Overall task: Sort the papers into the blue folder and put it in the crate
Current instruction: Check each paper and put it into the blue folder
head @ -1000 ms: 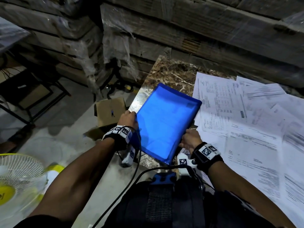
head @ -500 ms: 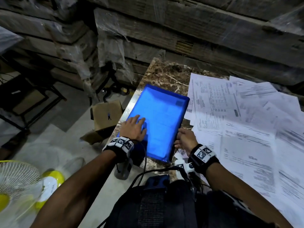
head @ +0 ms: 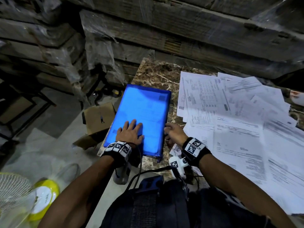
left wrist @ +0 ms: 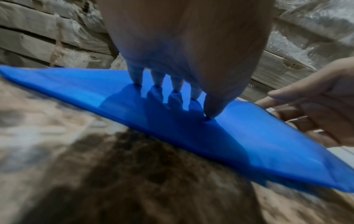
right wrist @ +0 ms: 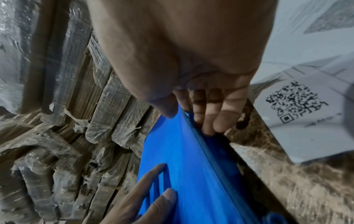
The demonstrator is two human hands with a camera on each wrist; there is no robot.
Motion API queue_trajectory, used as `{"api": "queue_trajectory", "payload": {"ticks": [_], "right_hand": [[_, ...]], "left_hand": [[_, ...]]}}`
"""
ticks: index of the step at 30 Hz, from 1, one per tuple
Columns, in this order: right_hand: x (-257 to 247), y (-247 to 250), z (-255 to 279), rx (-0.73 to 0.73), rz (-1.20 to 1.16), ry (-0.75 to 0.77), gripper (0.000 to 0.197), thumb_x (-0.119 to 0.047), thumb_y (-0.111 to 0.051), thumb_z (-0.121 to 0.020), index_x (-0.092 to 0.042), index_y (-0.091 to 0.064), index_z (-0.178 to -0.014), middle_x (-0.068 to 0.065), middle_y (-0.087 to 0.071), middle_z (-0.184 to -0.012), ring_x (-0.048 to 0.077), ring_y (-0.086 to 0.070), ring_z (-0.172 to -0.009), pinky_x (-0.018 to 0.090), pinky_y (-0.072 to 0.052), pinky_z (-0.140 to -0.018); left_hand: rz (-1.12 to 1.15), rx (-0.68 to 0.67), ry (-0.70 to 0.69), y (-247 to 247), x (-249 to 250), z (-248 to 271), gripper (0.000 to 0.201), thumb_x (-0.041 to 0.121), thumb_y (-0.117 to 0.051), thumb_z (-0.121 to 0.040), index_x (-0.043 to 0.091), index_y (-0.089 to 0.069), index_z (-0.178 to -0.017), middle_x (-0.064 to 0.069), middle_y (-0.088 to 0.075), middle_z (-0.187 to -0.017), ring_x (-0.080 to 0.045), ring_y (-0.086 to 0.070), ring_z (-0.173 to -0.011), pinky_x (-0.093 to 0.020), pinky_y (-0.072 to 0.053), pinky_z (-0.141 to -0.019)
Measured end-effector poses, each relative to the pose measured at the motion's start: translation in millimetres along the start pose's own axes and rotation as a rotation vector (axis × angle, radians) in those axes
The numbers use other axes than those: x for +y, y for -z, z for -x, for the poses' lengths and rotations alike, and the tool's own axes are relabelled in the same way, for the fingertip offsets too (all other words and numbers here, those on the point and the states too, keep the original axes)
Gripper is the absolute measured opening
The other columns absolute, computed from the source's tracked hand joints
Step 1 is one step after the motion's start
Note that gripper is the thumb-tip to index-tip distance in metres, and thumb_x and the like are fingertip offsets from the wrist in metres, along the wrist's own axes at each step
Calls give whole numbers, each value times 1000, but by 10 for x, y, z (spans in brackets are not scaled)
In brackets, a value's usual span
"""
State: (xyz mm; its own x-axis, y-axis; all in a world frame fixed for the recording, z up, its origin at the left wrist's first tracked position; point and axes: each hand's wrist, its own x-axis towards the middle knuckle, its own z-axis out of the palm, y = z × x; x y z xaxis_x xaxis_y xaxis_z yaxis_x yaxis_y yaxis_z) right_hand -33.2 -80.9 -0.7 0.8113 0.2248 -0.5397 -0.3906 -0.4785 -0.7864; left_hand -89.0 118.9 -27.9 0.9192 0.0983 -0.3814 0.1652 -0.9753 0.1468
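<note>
1. A brown marble tabletop (head: 158, 73) stands before stacked, plastic-wrapped boards (head: 189, 30).
2. One blue folder (head: 144, 109) lies flat at the table's left edge.
3. The left hand (head: 130, 134) rests flat on the folder, fingers spread straight.
4. The right hand (head: 174, 132) pinches the folder's right edge between thumb and curled fingers (right wrist: 210, 115).
5. Many loose papers (head: 238, 116) overlap on the right; I cannot count them.
6. One open cardboard box (head: 98, 119) and one fan (head: 11, 191) stand on the floor.

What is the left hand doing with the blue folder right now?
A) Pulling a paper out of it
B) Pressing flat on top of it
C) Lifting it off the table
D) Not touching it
B: the left hand lies spread on top of the folder, fingertips pressing its cover.
</note>
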Motion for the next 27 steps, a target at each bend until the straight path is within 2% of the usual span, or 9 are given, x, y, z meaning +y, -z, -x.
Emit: {"api": "queue_trajectory", "payload": {"ticks": [3,7,11,13,15,17,20,23,27], "right_hand": [[112,139,94,27,43,5,30,-15,-50,-96,-17,-55,-125,6,-64,-104,21,-60,-79,30,-45,-60],[343,495,350,184,166,58,24,-17,-53,-94,-18,-59,-117,2,-62,-99,28,-64,-95,33,-47,-79],[637,932,715,343,258,-6,28,-22,-51,-95,-19,-58,-122,0,-60,-105,21,-60,-97,31,-45,-89],[751,1126,903,403,263,-42,29,-24,-49,-97,-20,-56,-125,3,-61,-110,22,-60,-94,35,-47,-88],[880,1347,1055,487,310,-80,31,-24,-49,-97,-17,-55,-127,5,-61,-114,22,-58,-90,28,-41,-81],[1017,1588,1156,579,319,-134,34,-24,-53,-95,-14,-56,-127,7,-61,-117,25,-58,-99,26,-39,-81],[1238,1966,1204,673,310,-230,41,-27,-59,-90,-11,-55,-128,14,-59,-121,30,-56,-113,30,-42,-90],[1429,2282,1197,686,306,-364,61,-42,-59,-82,-9,-49,-132,21,-57,-124,32,-55,-116,36,-47,-96],[1575,2482,1182,678,388,-439,65,-43,-62,-84,-6,-43,-135,20,-42,-134,38,-42,-125,43,-41,-103]], "left_hand": [[-16,10,12,15,-3,0,63,53,-41,-91,32,-19,-146,4,-9,-158,-28,-9,-144,-49,-25,-110],[-53,110,-42,59,71,5,58,48,-46,-88,25,-34,-140,-1,-25,-152,-27,-23,-138,-44,-28,-107],[-65,196,-165,145,340,-38,48,43,-47,-89,20,-47,-131,-4,-44,-141,-26,-38,-130,-40,-33,-102],[-68,220,-242,203,558,-59,44,40,-47,-90,17,-52,-127,-6,-53,-132,-30,-45,-123,-40,-38,-96],[-60,195,-326,251,852,-88,42,38,-48,-90,14,-53,-124,-9,-56,-124,-33,-47,-116,-41,-40,-91],[-16,167,-404,275,1169,-116,42,36,-49,-90,11,-52,-124,-13,-54,-126,-35,-47,-115,-42,-42,-90],[55,80,-501,222,1622,-166,48,34,-46,-94,12,-44,-136,-12,-41,-142,-32,-41,-127,-40,-40,-100],[27,-16,-568,105,2043,-189,55,38,-44,-94,13,-35,-143,-10,-36,-148,-28,-35,-134,-38,-35,-107],[-70,-137,-649,-17,2498,-157,66,43,-45,-95,19,-17,-150,-4,-10,-159,-24,-15,-144,-41,-27,-113]]}}
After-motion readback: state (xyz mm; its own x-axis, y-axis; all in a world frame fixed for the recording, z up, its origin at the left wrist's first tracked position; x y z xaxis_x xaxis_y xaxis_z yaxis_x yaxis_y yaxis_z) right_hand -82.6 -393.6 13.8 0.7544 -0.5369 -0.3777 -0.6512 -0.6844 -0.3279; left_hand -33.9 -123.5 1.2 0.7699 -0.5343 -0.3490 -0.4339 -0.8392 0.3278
